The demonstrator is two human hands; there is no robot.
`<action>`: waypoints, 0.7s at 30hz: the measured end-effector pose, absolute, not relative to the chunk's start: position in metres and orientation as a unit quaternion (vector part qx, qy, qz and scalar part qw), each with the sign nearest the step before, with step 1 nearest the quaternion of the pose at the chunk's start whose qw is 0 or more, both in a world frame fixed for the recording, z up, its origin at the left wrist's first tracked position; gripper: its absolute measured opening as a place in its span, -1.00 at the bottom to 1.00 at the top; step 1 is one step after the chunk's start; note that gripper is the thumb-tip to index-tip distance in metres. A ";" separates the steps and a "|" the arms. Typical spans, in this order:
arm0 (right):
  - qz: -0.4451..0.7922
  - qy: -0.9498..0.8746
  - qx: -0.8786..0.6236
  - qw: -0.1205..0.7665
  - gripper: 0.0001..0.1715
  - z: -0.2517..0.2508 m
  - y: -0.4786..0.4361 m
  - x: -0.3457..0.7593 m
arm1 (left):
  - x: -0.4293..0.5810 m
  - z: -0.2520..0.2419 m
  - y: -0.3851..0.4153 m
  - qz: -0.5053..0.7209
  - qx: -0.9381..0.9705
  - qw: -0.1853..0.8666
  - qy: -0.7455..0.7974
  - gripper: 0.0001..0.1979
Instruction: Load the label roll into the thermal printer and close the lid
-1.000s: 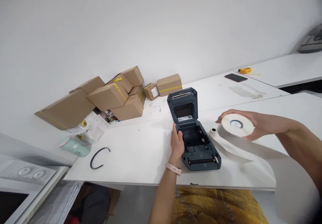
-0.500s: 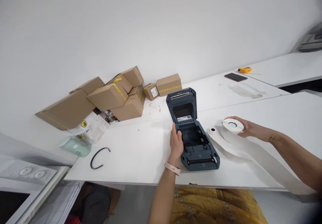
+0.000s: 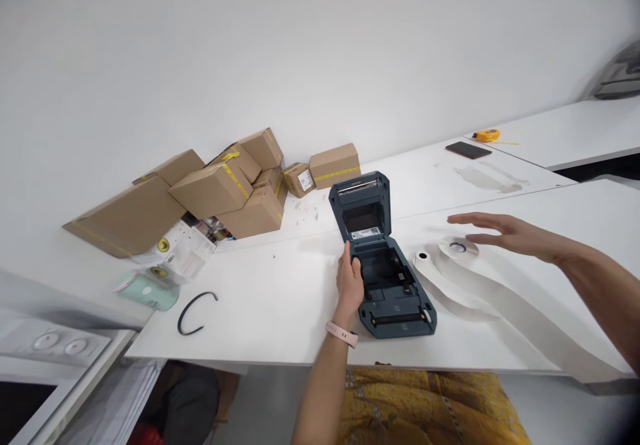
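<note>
A dark grey label printer (image 3: 397, 292) stands on the white table with its lid raised and its inner bay showing nothing loaded. My left hand (image 3: 350, 278) grips the printer's left side near the hinge, fingers against the casing. To the right, a large roll of white labels (image 3: 457, 248) lies on the table, its loose strip trailing over the front edge. Just above that roll hovers my right hand (image 3: 493, 230), fingers stretched and apart, holding nothing. Between printer and large roll sits a smaller paper roll (image 3: 423, 265), partly unwound.
Cardboard boxes (image 3: 210, 188) are piled along the wall at left. A black curved band (image 3: 185, 315) and a mint-green container (image 3: 150, 290) lie at the table's left. Far right hold a phone (image 3: 469, 150) and a yellow tape measure (image 3: 486, 135).
My right hand has let go of the large label roll and lifted off it, its fingers opening. The roll now rests on the table. My left hand stays on the printer.
</note>
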State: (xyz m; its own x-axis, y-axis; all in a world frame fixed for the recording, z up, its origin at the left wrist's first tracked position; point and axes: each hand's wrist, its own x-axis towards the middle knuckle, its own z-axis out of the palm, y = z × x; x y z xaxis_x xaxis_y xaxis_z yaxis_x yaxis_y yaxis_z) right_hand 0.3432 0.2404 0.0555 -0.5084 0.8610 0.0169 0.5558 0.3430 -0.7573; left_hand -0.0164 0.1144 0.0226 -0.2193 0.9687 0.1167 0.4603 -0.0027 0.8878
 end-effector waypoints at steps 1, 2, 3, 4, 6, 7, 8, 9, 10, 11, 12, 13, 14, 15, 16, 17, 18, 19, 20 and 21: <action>0.316 -0.818 -0.439 0.196 -0.48 0.063 0.240 0.332 | -0.016 0.024 0.114 0.439 0.562 0.281 0.642 -0.41; 0.279 -0.848 -0.417 0.171 -0.53 0.068 0.240 0.318 | -0.015 0.026 0.115 0.434 0.570 0.270 0.643 -0.45; 0.234 -0.876 -0.398 0.139 -0.56 0.070 0.239 0.302 | -0.015 0.028 0.115 0.426 0.579 0.257 0.646 -0.50; 0.181 -0.901 -0.383 0.095 -0.57 0.070 0.238 0.286 | -0.014 0.030 0.115 0.415 0.585 0.242 0.653 -0.54; 0.115 -0.922 -0.369 0.037 -0.57 0.062 0.237 0.255 | -0.013 0.033 0.115 0.395 0.592 0.215 0.669 -0.59; 0.086 -0.927 -0.364 0.008 -0.57 0.056 0.236 0.242 | -0.012 0.034 0.115 0.388 0.594 0.206 0.674 -0.60; 0.068 -0.929 -0.362 -0.013 -0.59 0.050 0.235 0.232 | -0.012 0.035 0.115 0.384 0.594 0.201 0.678 -0.61; 0.054 -0.931 -0.361 -0.030 -0.63 0.045 0.235 0.224 | -0.012 0.036 0.115 0.382 0.594 0.198 0.680 -0.62; 0.047 -0.930 -0.361 -0.040 -0.66 0.042 0.234 0.219 | -0.012 0.037 0.115 0.382 0.594 0.197 0.681 -0.62; 0.049 -0.929 -0.363 -0.042 -0.69 0.040 0.234 0.218 | -0.012 0.037 0.114 0.382 0.594 0.197 0.680 -0.63; 0.052 -0.929 -0.364 -0.045 -0.69 0.040 0.233 0.218 | -0.012 0.038 0.114 0.383 0.594 0.198 0.679 -0.65; 0.055 -0.928 -0.366 -0.047 -0.69 0.043 0.232 0.220 | -0.012 0.038 0.113 0.385 0.594 0.200 0.678 -0.67; 0.059 -0.927 -0.368 -0.050 -0.68 0.048 0.231 0.224 | -0.012 0.038 0.113 0.387 0.593 0.201 0.676 -0.70; 0.066 -0.925 -0.370 -0.051 -0.68 0.055 0.228 0.228 | -0.012 0.038 0.113 0.390 0.593 0.202 0.675 -0.72; 0.079 -0.923 -0.372 -0.049 -0.69 0.064 0.225 0.233 | -0.012 0.037 0.113 0.392 0.592 0.202 0.675 -0.74; 0.098 -0.922 -0.372 -0.040 -0.71 0.074 0.221 0.236 | -0.012 0.037 0.113 0.395 0.591 0.203 0.674 -0.74; 0.123 -0.922 -0.367 -0.025 -0.74 0.086 0.216 0.239 | -0.012 0.036 0.113 0.397 0.589 0.202 0.674 -0.74; 0.156 -0.921 -0.356 -0.005 -0.76 0.097 0.210 0.240 | -0.012 0.036 0.113 0.399 0.589 0.201 0.673 -0.74; 0.196 -0.921 -0.337 0.016 -0.77 0.108 0.203 0.239 | -0.012 0.035 0.113 0.402 0.589 0.199 0.673 -0.74; 0.240 -0.919 -0.312 0.034 -0.77 0.117 0.195 0.236 | -0.012 0.035 0.114 0.403 0.589 0.198 0.672 -0.74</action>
State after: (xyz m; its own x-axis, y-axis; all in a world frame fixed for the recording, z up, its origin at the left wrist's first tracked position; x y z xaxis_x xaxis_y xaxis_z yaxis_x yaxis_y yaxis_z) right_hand 0.2362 0.1950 0.1174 -0.8028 0.5899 -0.0870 0.5572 0.6902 -0.4618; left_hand -0.0116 0.1137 0.0348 -0.2291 0.9507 0.2090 0.6317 -0.0181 0.7750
